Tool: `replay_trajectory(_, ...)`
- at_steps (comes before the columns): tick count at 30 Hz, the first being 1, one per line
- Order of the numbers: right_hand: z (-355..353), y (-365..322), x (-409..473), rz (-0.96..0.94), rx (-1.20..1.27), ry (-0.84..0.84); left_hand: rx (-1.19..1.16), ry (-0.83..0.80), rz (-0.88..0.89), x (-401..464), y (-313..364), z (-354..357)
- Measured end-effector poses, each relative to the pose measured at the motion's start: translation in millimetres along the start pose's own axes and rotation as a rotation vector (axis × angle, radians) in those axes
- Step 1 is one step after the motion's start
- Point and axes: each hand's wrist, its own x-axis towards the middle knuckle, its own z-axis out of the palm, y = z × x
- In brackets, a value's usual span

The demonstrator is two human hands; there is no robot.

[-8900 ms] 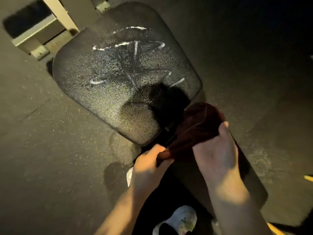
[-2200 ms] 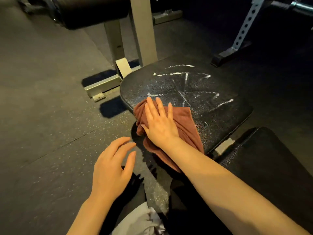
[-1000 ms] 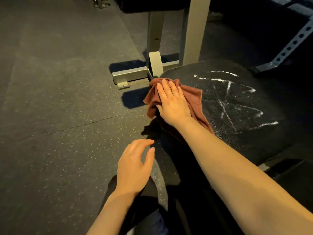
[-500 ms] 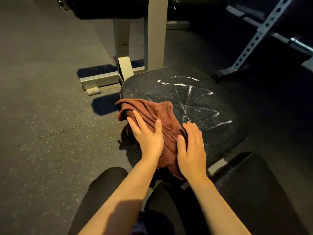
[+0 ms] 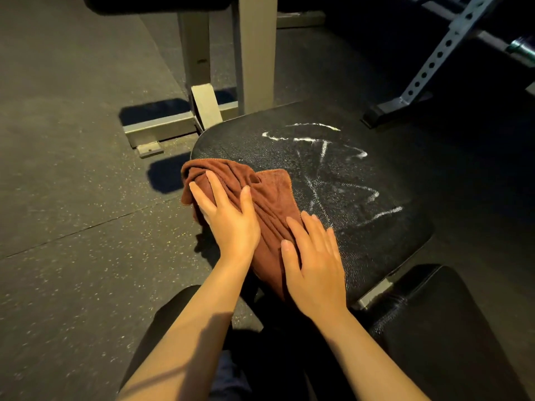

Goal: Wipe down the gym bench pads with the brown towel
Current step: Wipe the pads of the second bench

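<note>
The brown towel point(image 5: 269, 195) lies bunched on the near left corner of the black seat pad point(image 5: 362, 241), which carries white streaks across its middle. My left hand point(image 5: 228, 218) presses flat on the towel's left part with straight fingers. My right hand point(image 5: 315, 261) lies flat on the towel's near right edge, its fingers reaching onto the pad. A second black pad point(image 5: 434, 328) adjoins at the lower right, past a narrow gap with a metal bracket point(image 5: 373, 293).
Grey steel uprights point(image 5: 254, 50) and a base bar point(image 5: 162, 131) stand just beyond the pad's far edge. A perforated rack leg point(image 5: 434, 56) slants at the upper right. Speckled rubber floor point(image 5: 72, 212) spreads to the left. My dark-clad legs point(image 5: 179, 328) are below.
One second ago only my right hand pressed the towel near the pad's far left edge. Since then my left hand has come onto the towel and my right hand has shifted to its near right edge.
</note>
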Motion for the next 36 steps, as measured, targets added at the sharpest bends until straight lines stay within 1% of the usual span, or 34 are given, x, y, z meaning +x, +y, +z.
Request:
replay_trajectory(5, -9, -1, 6, 0.05, 0.102, -0.111, 0.129, -0.018, 0.049, 5, 4, -2)
replay_trajectory(8, -27, 0, 15, 0.112, 0.198, -0.238, 0.205, -0.038, 0.05, 3, 9, -7)
replay_trajectory(10, -39, 5, 17, 0.17, 0.292, -0.323, 0.293, -0.055, 0.109, -9, 11, -7)
replay_trajectory(11, -42, 8, 17, 0.174, 0.296, -0.333, 0.355, -0.064, 0.148, -19, 12, -6)
replay_trajectory(12, -41, 10, 14, 0.153, 0.263, -0.315, 0.415, -0.075, 0.176, -28, 11, -4)
replay_trajectory(14, -34, 12, 5, 0.041, 0.136, -0.246, 0.501, -0.088, 0.199, -36, 9, -4)
replay_trajectory(16, -24, 16, -3, -0.036, 0.045, -0.205, 0.567, -0.097, 0.214, -24, 9, -9)
replay_trajectory(20, -21, 19, -3, -0.065, 0.001, -0.147, 0.659, -0.133, 0.288, 18, 16, -16)
replay_trajectory(27, -16, 18, 1, -0.082, -0.066, -0.158, 0.739, -0.152, 0.335, 50, 21, -16)
replay_trajectory(32, -16, 14, 2, -0.04, -0.052, -0.161, 0.74, -0.193, 0.356, 41, 19, -22)
replay_trajectory(34, -18, 14, 1, -0.031, -0.012, -0.146, 0.691, -0.196, 0.373, 22, 11, -24)
replay_trajectory(36, -20, 13, -2, -0.032, 0.069, -0.111, 0.578, -0.184, 0.393, -7, -2, -23)
